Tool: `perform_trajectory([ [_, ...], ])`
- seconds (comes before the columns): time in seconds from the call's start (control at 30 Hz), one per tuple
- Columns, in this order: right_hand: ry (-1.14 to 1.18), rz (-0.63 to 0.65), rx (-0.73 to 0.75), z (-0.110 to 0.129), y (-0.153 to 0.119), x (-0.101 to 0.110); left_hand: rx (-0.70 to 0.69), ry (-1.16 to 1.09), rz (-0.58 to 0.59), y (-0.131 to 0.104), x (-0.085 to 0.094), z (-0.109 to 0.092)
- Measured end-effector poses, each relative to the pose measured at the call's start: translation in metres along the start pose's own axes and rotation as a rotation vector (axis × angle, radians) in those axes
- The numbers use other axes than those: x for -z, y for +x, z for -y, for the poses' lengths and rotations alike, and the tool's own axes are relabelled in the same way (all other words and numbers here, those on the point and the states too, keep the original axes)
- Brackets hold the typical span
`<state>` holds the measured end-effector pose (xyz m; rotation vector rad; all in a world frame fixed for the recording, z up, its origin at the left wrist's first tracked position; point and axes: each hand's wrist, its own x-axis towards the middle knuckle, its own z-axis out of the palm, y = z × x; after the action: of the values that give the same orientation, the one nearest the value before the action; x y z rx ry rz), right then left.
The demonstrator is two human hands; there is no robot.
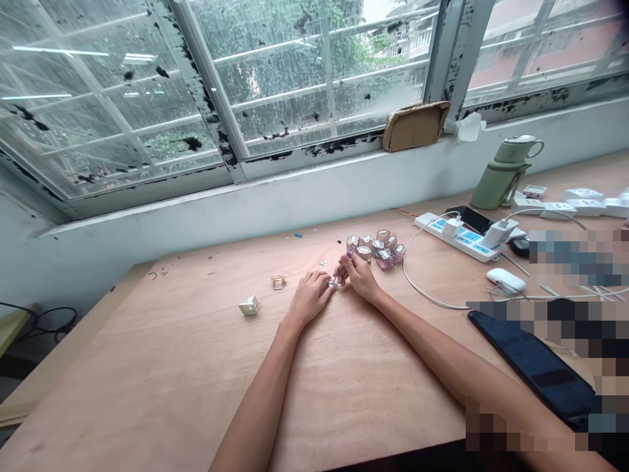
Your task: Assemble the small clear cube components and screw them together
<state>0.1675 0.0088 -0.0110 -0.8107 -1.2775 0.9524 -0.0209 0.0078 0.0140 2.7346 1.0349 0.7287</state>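
Note:
Near the middle of the wooden table (pixel 314 387), my left hand (pixel 310 296) rests with its fingertips pressed together at a small whitish piece (pixel 333 284). My right hand (pixel 358 275) is closed in a pinch around a thin screwdriver-like tool (pixel 339 273), whose lower end points down at that piece. Just beyond my right hand lies a cluster of several small clear faceted containers (pixel 384 249) with labels. Left of my left hand are a small framed piece (pixel 278 282) and a pale green block-like piece (pixel 249 305).
A power strip (pixel 459 237) with chargers and a looping white cable lies on the right, near a white case (pixel 506 280) and a large black phone (pixel 533 367). Further back stand a green bottle (pixel 496 177) and white sockets (pixel 584 203). A windowed wall edges the table.

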Motion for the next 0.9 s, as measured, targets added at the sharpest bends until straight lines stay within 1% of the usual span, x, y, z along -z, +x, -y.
perform_trajectory([
  [0.17, -0.016, 0.010, 0.018, -0.0017, -0.0005, 0.0005, 0.001, -0.007, -0.003, -0.0001, -0.0008, 0.0009],
  [0.37, -0.039, 0.011, -0.017, -0.0002, -0.0001, -0.0003, -0.002, -0.014, -0.001, -0.0004, -0.0007, 0.0010],
  [0.43, -0.053, 0.035, -0.018, 0.0005, 0.0000, -0.0002, -0.001, -0.014, -0.002, -0.0004, -0.0008, 0.0011],
  [0.5, -0.055, 0.088, -0.015, 0.0006, 0.0000, 0.0001, 0.001, -0.012, -0.005, -0.0004, -0.0010, 0.0013],
  [0.63, -0.008, 0.168, -0.024, -0.0014, 0.0008, 0.0015, 0.001, -0.010, -0.012, -0.0003, -0.0020, 0.0021],
  [0.73, 0.038, 0.172, -0.040, -0.0025, 0.0021, 0.0026, 0.001, -0.008, -0.011, -0.0005, -0.0032, 0.0032],
  [0.9, 0.074, 0.167, -0.111, 0.0013, 0.0028, 0.0039, -0.002, 0.000, -0.009, -0.0011, -0.0035, 0.0034],
])
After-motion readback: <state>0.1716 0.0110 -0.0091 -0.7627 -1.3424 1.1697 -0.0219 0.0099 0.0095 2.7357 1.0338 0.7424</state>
